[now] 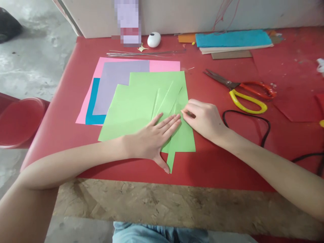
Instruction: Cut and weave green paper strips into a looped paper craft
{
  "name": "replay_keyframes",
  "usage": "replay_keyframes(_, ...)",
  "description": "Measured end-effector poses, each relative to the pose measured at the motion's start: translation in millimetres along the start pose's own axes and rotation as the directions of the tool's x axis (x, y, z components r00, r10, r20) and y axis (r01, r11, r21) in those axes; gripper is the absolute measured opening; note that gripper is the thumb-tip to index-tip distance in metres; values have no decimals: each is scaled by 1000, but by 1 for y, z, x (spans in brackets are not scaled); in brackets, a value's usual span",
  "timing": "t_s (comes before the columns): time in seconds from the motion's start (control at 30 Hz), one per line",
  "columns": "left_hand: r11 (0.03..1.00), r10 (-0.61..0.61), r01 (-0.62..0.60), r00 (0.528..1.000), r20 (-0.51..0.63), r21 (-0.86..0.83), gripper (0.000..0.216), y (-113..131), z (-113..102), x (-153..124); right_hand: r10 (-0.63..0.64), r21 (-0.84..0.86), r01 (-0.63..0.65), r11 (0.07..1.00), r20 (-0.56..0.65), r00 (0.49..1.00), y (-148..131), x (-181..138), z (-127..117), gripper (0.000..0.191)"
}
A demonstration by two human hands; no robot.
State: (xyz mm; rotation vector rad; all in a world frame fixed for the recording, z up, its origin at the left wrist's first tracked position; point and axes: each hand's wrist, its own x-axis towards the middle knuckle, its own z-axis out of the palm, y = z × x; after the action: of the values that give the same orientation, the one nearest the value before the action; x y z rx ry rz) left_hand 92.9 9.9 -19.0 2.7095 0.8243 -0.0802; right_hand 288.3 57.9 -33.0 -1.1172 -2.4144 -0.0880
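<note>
My left hand [159, 136] lies flat with fingers spread on light green paper [121, 114], pressing down narrow green strips [171, 161] on top of it. One strip sticks out past the paper's near edge by my left thumb. Close to the left fingertips, my right hand [202, 116] is pinched at the right side of the green paper; what its fingertips hold, if anything, I cannot make out. Beneath the green paper lie purple [111, 84], blue [92, 101] and pink [164, 66] sheets, partly covered.
Scissors [229, 84] with red and yellow handles rest at the right, beside a black cord [268, 130]. Thin wires [141, 54], a white rounded object [154, 39] and folded blue paper [233, 38] lie toward the wall. A red stool [22, 118] stands left of the red tabletop [58, 135].
</note>
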Motion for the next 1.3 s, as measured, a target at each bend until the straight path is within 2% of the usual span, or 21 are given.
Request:
replay_keyframes(0.1, 1000, 12, -12, 1000, 7, 1, 117, 0, 1, 0, 111, 70, -114, 991, 39, 993, 13, 15, 5, 18)
replay_keyframes(0.23, 1000, 27, -27, 999, -34, -2, 120, -1, 4, -1, 224, 302, -238, 923, 81, 971, 26, 31, 3, 9)
replay_keyframes(0.3, 999, 31, -32, 999, -45, -16, 120, -2, 5, -1, 215, 396, -256, 882, 146, 966, 29, 33, -3, 8)
replay_keyframes(0.43, 998, 29, -31, 999, -33, -58, 119, -3, 5, 0, 124, 513, -264, 817, 291, 949, 27, 26, -13, 19)
replay_keyframes(0.57, 994, 33, -35, 999, -19, -103, 120, -3, 4, 2, 138, 611, -307, 730, 309, 941, 29, 21, -13, 16)
replay_keyframes(0.67, 989, 51, -54, 998, -28, -138, 119, -3, -1, 2, 175, 713, -397, 578, 366, 914, 35, 20, -13, 19)
replay_keyframes(0.73, 981, 77, -95, 991, -112, -167, 110, -5, -10, 0, 181, 746, -433, 506, 399, 899, 38, 20, -18, 23)
replay_keyframes(0.8, 968, 78, -137, 961, -267, -209, 79, -7, -21, -3, 202, 783, -461, 419, 414, 887, 38, 20, -27, 24)
replay_keyframes(0.87, 950, 32, -166, 896, -443, -266, 44, -12, -34, -7, 246, 837, -492, 237, 439, 864, 33, 19, -38, 23)
replay_keyframes(0.9, 937, 10, -188, 858, -513, -296, 37, -14, -39, -9, 267, 854, -505, 125, 461, 846, 30, 18, -44, 23)
replay_keyframes(0.97, 903, -16, -237, 815, -579, -359, 42, -20, -46, -11, 299, 844, -532, -69, 527, 796, 21, 16, -53, 24)
replay_keyframes(1.03, 863, -18, -275, 822, -570, -424, 44, -25, -47, -11, 317, 794, -573, -201, 606, 729, 11, 14, -59, 25)
replay_keyframes(1.1, 838, -13, -294, 832, -555, -460, 43, -26, -45, -11, 323, 746, -607, -275, 666, 672, -1, 11, -61, 26)
replay_keyframes(1.17, 845, 35, -326, 826, -563, -424, 52, -23, -41, -10, 327, 724, -622, -299, 690, 646, -13, 9, -63, 28)
replay_keyframes(1.23, 863, 102, -364, 804, -585, -349, 50, -17, -39, -11, 303, 717, -647, -261, 697, 650, -22, 8, -66, 29)
replay_keyframes(1.27, 870, 122, -375, 794, -595, -322, 44, -14, -38, -11, 289, 721, -663, -203, 691, 663, -23, 8, -68, 29)
replay_keyframes(1.3, 872, 123, -380, 781, -612, -308, 37, -11, -38, -12, 292, 731, -675, -100, 670, 682, -21, 8, -71, 28)
